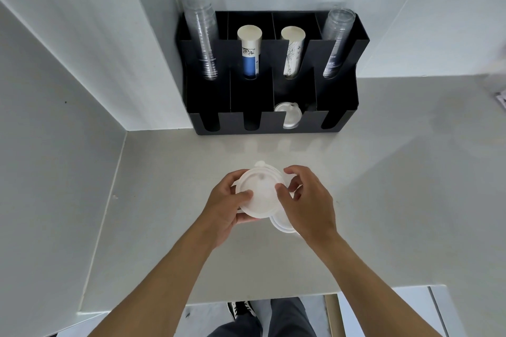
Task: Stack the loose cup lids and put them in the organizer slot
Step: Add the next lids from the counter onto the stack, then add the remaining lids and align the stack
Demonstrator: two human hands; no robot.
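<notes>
My left hand (pixel 223 206) and right hand (pixel 306 200) both grip the round white plastic lid stack (pixel 260 194) between them, above the pale counter (pixel 383 200).

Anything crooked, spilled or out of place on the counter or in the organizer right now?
Nothing spilled or damaged. The lids held between the left hand and right hand sit fanned, not squared up, and one more lid peeks out under the right hand. In the organizer, the lids already in the third front slot lean slightly.
</notes>
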